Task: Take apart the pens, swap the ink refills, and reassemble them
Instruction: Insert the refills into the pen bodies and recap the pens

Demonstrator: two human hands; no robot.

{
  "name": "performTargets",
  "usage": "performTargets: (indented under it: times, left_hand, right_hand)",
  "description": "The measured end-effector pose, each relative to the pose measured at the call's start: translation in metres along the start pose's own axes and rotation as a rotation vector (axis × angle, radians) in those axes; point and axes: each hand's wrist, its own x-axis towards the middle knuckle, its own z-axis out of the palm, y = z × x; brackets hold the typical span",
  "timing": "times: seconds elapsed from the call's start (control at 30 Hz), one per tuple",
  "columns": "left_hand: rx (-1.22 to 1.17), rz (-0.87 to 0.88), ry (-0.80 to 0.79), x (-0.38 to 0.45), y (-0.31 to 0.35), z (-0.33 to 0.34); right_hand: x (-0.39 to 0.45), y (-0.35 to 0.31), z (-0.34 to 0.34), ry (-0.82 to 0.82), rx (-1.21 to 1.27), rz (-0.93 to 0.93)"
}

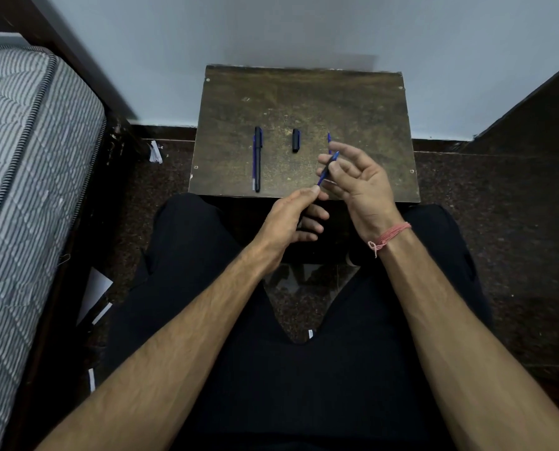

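A blue pen barrel (327, 169) slants over the near right part of the small brown table (353, 109). My left hand (291, 219) pinches its lower end between thumb and forefinger. My right hand (356, 177) holds its upper part with thumb and fingertips, the other fingers spread. A capped black pen (257, 157) lies lengthwise on the table's left side with a thin blue refill (254, 167) beside it. A black cap (296, 140) lies at the centre. A small blue piece (329, 138) shows just beyond my right fingers.
The table stands against a pale wall (304, 27). A striped mattress (27, 157) on a dark frame runs along the left. A dark panel (532, 109) stands at the right. My knees in black trousers (190, 239) flank the table's near edge. Paper scraps (156, 153) lie on the floor.
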Motion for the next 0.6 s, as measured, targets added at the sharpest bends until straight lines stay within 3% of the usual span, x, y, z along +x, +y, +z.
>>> performTargets:
  times: [0.2, 0.6]
  left_hand:
    - [0.128, 0.213, 0.133, 0.003, -0.005, -0.003]
    - [0.169, 0.166, 0.208, 0.004, -0.003, -0.006]
  right_hand:
    - [-0.001, 0.003, 0.009, -0.019, -0.006, -0.001]
    - [0.008, 0.007, 0.007, 0.092, 0.07, -0.015]
